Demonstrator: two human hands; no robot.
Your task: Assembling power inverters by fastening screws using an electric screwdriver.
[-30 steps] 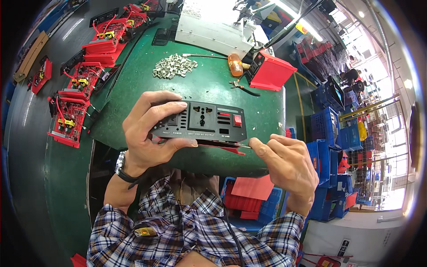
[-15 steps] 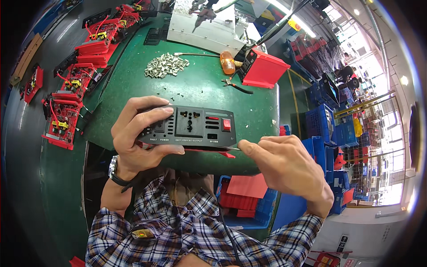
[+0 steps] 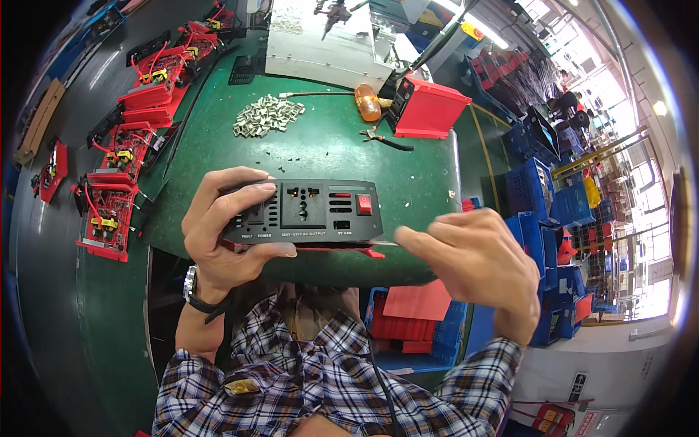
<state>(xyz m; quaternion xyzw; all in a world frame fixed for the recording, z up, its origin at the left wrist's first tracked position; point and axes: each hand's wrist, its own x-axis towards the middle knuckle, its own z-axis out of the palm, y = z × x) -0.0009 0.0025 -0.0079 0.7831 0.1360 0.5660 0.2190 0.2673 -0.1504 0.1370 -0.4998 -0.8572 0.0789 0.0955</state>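
A power inverter [image 3: 342, 226] is held up over the near edge of the green bench. Its black front panel faces me, with a socket, a red rocker switch and a USB port; a bit of red housing shows below. My left hand [image 3: 215, 229] grips the panel's left end, fingers over the top and thumb underneath. Just right of the panel's lower right corner is my right hand [image 3: 477, 266], its fingers curled together in a pinch. A thin sliver seems to point from the fingertips toward that corner, too fine to make out.
On the bench [image 3: 196, 160] lie a heap of small pale metal clips [image 3: 268, 116], pliers [image 3: 386, 140], an orange bottle [image 3: 368, 103] and a red inverter [image 3: 429, 108]. Opened red units [image 3: 109, 211] line the left. A blue crate [image 3: 415, 360] with red parts stands below.
My right hand has drawn slightly away from the panel's corner, leaving a wider gap. The left hand keeps its grip on the inverter. The whole view has shifted a little.
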